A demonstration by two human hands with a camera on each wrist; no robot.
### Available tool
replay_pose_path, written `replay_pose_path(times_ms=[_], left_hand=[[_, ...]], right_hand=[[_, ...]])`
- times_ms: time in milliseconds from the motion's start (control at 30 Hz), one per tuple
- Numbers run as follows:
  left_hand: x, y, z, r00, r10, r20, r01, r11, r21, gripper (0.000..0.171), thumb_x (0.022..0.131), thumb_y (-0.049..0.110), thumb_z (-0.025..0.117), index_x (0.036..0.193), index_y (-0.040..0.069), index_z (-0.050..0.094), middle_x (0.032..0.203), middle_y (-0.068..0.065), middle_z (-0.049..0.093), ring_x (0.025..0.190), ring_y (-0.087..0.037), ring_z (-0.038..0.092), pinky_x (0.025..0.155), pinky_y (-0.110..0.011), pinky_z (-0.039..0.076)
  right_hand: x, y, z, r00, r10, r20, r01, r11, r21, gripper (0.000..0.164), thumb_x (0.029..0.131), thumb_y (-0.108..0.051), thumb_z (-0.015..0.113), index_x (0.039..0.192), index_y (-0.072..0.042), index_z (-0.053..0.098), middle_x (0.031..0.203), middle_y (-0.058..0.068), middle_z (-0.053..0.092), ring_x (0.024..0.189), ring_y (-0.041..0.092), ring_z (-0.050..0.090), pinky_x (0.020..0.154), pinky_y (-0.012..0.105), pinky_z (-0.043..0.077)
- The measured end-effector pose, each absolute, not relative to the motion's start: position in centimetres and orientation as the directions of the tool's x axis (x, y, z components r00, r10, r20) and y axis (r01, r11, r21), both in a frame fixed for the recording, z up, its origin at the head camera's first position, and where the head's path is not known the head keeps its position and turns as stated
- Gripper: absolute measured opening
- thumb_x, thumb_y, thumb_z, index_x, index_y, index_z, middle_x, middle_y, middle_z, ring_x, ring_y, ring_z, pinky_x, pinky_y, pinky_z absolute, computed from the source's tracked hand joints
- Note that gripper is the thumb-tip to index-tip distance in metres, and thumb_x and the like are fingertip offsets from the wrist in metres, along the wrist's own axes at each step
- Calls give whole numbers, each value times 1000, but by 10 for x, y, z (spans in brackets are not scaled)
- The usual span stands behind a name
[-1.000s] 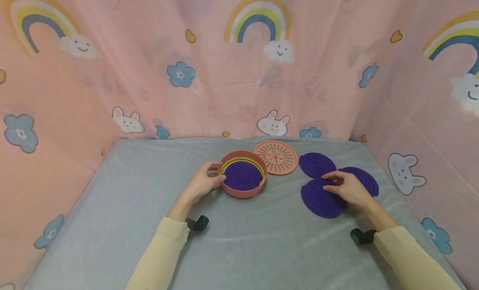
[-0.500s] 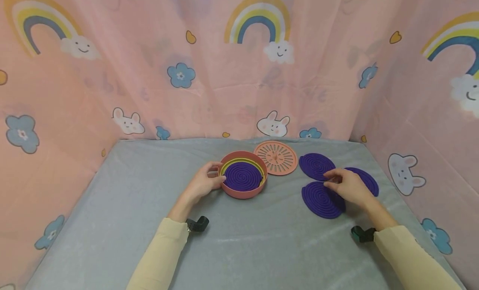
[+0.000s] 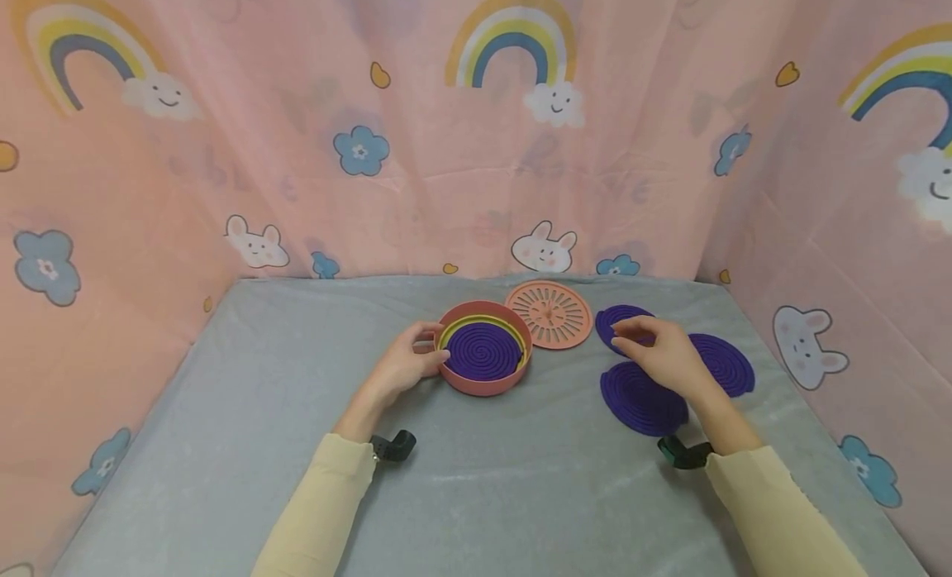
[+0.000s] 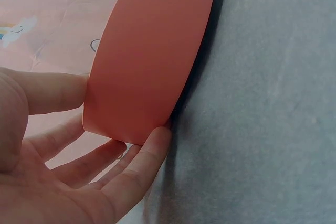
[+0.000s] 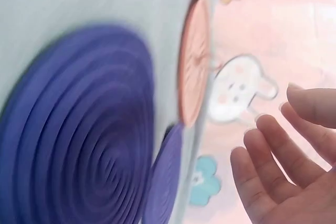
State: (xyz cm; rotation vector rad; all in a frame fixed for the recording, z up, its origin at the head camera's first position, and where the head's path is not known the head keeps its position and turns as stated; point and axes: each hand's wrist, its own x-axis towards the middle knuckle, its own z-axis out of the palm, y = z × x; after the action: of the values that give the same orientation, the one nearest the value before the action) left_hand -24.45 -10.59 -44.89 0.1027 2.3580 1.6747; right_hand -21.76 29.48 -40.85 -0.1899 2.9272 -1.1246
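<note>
My left hand [image 3: 402,360] holds the left side of a round pink mosquito coil box [image 3: 482,388]. In the left wrist view, thumb and fingers touch the wall of the box. A yellow ring [image 3: 459,322] and a purple mosquito coil [image 3: 483,351] lie inside it. My right hand [image 3: 658,350] hovers with nothing in it above more purple coils: a front one [image 3: 640,402], a right one [image 3: 727,366] and a back one [image 3: 608,322], partly covered by the hand. The right wrist view has its fingers loosely bent, beside a large coil [image 5: 79,129].
Behind the box, to its right, lies the flat slotted pink lid [image 3: 550,314]. A grey cloth [image 3: 476,486] covers the table. Pink curtains [image 3: 416,205] printed with rainbows and rabbits hang at the back and both sides.
My right hand has lifted from between the coils and shifted left, over the front and back ones. The left hand and the box have stayed in place.
</note>
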Motion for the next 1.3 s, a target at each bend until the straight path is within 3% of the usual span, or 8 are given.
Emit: replay_pose_path(times_ms=[400,533,700,967,1300], left_hand=[[-246,-106,-449,-965,207,-164,-89,330,940,52,95,17,70,143,14,53,154,-15,45,139,-34,51,101,-45,56],[-245,-106,-449,-964,207,-164,-89,330,940,51,95,18,70,143,15,53,154,-14,45,139,-34,52,101,-44,56],[-245,-106,-448,-963,206,-172,-101,318,943,51,95,17,70,143,15,53,153,-14,45,138,-33,52,100,-42,57],[-247,-104,-450,-964,208,-167,-94,322,942,50,95,17,70,143,15,53,153,-14,46,137,-33,53,99,-41,58],[-247,-105,-448,-968,195,-157,-78,365,928,49,96,18,69,142,14,54,151,-15,47,136,-34,54,101,-43,56]], right_hand=[[-226,233,-411,-986,-126,110,-166,666,-727,40,101,-32,63,130,-5,65,126,18,68,115,35,62,95,51,53],[-229,215,-416,-988,-136,72,-143,638,-756,43,100,-35,64,135,-9,63,135,13,64,117,33,62,90,48,55],[-237,198,-426,-986,-165,16,-107,562,-820,46,98,-31,67,138,-9,60,144,13,58,123,34,61,95,50,56],[-242,187,-441,-981,-192,18,-119,528,-841,50,96,-29,70,139,-7,58,138,17,61,126,38,61,105,53,51],[-245,185,-453,-980,-196,-9,-90,486,-869,48,95,-30,71,136,-8,60,133,17,64,126,34,62,101,49,54]])
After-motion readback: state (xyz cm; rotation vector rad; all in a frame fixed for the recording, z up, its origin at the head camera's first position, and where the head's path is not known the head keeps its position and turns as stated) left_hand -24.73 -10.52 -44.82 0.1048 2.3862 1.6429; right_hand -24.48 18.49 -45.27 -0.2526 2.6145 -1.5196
